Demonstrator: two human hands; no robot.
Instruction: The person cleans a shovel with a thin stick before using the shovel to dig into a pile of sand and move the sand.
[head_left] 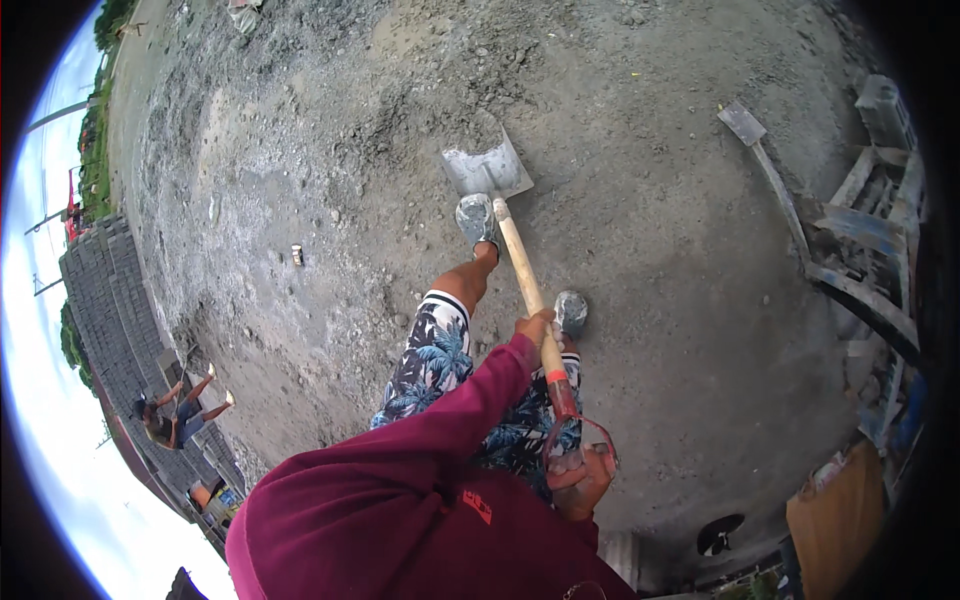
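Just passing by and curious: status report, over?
Left hand around shovel shaft; right hand at red handle. Blade at loose gravel. Left shoe close behind blade.

Shovel blade [498, 170]: silver-grey. Handle [520, 255]: pale tan, red toward grip. Top [350, 500]: solid maroon, red-orange patch [480, 506]. Shorts [430, 350]: dark, blue-and-white palm print, black-and-white striped hem [447, 301]. Ground [680, 300]: mottled grey. Block stack [110, 290]: grey.

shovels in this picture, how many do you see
2 clearly visible: one shovel in the left hand and right hand; a second shovel at right, beside the clutter, which could hide more. The far worker may hold another.
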